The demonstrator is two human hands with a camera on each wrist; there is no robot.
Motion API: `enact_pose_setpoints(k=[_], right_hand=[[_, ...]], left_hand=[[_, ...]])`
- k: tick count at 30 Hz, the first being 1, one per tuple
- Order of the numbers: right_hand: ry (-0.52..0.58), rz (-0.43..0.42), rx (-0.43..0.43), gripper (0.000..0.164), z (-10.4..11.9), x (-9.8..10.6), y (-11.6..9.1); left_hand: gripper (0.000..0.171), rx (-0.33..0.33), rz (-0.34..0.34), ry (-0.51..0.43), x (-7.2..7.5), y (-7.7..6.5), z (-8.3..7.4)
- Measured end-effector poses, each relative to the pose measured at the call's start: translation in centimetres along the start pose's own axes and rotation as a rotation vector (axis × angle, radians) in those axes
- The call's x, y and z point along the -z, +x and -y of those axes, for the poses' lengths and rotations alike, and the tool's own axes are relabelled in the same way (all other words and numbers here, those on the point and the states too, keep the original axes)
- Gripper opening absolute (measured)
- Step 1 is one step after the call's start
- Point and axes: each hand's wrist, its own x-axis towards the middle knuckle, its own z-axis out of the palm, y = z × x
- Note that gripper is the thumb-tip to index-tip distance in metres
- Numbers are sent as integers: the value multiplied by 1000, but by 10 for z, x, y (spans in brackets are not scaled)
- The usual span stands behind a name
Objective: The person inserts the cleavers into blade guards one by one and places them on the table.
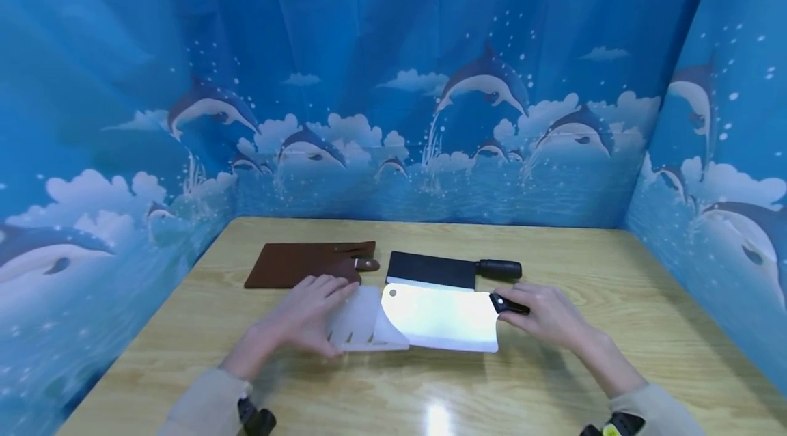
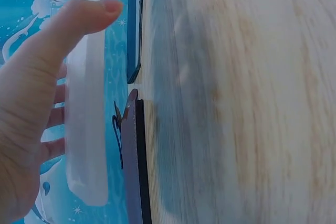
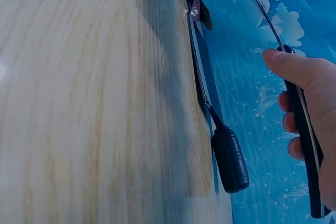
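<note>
My right hand grips the black handle of a bright steel cleaver, its blade pointing left. My left hand holds a whitish translucent blade sheath, the thumb on the near side and the fingers on the far side in the left wrist view. Sheath and cleaver are above the table. The sheath's right end overlaps the lower left corner of the blade; the corner with the hole shows outside it. How deep the blade sits in the sheath I cannot tell.
Behind my hands, a black-bladed cleaver with a black handle lies on the wooden table. To its left lies a brown sheath with a brown knife handle sticking out. Blue dolphin-print curtains enclose the back and sides.
</note>
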Motion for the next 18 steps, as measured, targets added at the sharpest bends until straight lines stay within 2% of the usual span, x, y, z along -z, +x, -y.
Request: enact_pose_setpoints(k=[4, 12, 18], right_hand=[[20, 4, 32, 37, 0, 1, 1], [57, 16, 117, 37, -4, 3, 1], [89, 28, 116, 35, -5, 5, 1]], left_hand=[[110, -19, -4, -12, 2, 0, -1], [107, -58, 108, -56, 4, 1, -4], [107, -69, 107, -58, 4, 1, -8]])
